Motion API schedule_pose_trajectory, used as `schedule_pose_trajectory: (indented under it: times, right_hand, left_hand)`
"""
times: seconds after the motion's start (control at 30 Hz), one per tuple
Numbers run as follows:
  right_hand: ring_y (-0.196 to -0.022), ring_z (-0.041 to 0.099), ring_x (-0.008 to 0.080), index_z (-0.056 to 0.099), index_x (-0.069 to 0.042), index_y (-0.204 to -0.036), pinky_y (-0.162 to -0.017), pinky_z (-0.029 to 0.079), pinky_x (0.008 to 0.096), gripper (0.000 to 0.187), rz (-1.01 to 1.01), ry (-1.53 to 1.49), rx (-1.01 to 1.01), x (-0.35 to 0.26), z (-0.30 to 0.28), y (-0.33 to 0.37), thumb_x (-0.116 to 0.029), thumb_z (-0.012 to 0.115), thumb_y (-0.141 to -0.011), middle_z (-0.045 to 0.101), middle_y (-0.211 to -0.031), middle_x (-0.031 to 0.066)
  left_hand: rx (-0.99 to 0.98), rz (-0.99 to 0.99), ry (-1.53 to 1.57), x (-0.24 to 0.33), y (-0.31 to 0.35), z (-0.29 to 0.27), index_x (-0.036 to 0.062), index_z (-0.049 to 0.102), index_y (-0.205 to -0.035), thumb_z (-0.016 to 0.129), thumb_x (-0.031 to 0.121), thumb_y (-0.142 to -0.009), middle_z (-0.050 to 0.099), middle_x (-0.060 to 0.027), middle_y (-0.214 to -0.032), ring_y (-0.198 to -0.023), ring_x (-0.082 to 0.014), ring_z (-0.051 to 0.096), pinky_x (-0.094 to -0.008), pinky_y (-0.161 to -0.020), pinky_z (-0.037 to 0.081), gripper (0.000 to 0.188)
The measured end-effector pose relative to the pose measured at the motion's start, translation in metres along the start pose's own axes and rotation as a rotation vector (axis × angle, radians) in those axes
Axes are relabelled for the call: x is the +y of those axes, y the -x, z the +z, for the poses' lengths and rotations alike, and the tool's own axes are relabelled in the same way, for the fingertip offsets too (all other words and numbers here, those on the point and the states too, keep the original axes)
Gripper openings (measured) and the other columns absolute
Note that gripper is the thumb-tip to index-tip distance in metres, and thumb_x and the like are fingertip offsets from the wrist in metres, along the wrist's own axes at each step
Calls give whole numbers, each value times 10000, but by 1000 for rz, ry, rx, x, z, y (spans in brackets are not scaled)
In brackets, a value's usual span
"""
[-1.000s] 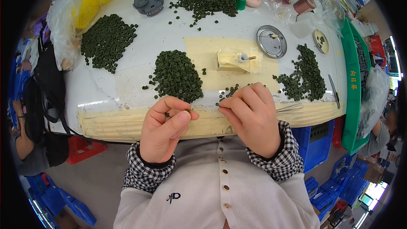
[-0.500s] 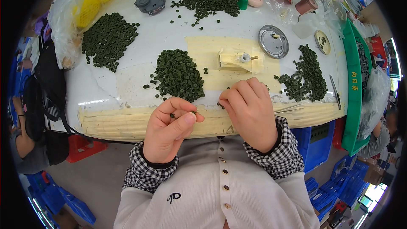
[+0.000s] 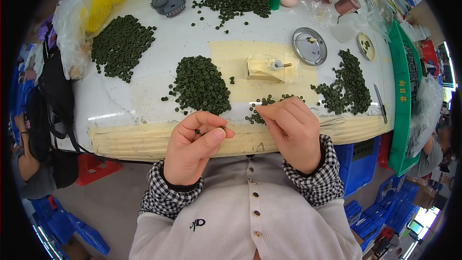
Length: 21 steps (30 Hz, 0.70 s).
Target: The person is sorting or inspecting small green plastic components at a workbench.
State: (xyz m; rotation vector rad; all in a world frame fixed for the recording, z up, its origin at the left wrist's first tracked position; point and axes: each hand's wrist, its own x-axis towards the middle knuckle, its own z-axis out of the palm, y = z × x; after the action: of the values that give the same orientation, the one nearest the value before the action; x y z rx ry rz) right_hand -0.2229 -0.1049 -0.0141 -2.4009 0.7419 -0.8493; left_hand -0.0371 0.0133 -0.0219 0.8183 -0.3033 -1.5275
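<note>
My left hand [image 3: 192, 147] is closed over the table's front edge, thumb and forefinger pinching a small dark green round part [image 3: 223, 127]. Another bit of dark green shows between its curled fingers. To the right, my right hand [image 3: 294, 132] has its thumb and fingertips pressed together, and I cannot make out whether a piece is between them. Loose dark green ring-like wheels [image 3: 254, 118] lie right beside its fingertips. Beyond my left hand sits a large pile of dark green wheels [image 3: 201, 84].
A taped block with a metal pin [image 3: 272, 67] stands mid-table. Near it are a round metal lid [image 3: 309, 47], a pile of small green wheels [image 3: 349, 87] and tweezers [image 3: 380, 103]. More piles [image 3: 122, 46], a grey model turret [image 3: 168, 0] and a green tray [image 3: 402, 111] surround them.
My right hand has shifted slightly right and turned, uncovering the loose wheels beneath it. My left hand keeps its pinch almost in the same place.
</note>
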Motion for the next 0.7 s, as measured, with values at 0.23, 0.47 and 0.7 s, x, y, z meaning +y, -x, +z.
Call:
schedule_pose_trajectory:
  times: [0.23, 0.47, 0.7]
  right_hand:
    - [-716, 605, 224, 693, -16, -888, -628, 493, 303, 190, 52, -96, 56, -4, -5, -3, 59, 693, -713, 665, -824, 88]
    - [-679, 645, 171, 708, -9, -918, -627, 509, 257, 152, 231, -462, 2, -17, -9, 1, 52, 692, -780, 699, -820, 102]
    - [-732, 646, 147, 708, 0, -900, -652, 515, 248, 123, 304, -658, 11, -20, -3, -3, 49, 689, -789, 702, -836, 88]
  left_hand:
    - [2, -23, -38, -4, -2, 4, 10, 606, -1090, 595, 47, -923, 692, -110, -985, -564, 4, 359, -160, -522, 306, 172]
    - [-43, -39, -2, -7, -5, 7, 9, 605, -1133, 555, 53, -946, 695, -118, -1011, -557, 1, 355, -165, -507, 308, 199]
    - [-58, -40, -5, -9, -7, 8, 4, 603, -1130, 549, 51, -948, 693, -117, -1012, -555, 3, 359, -165, -495, 301, 195]
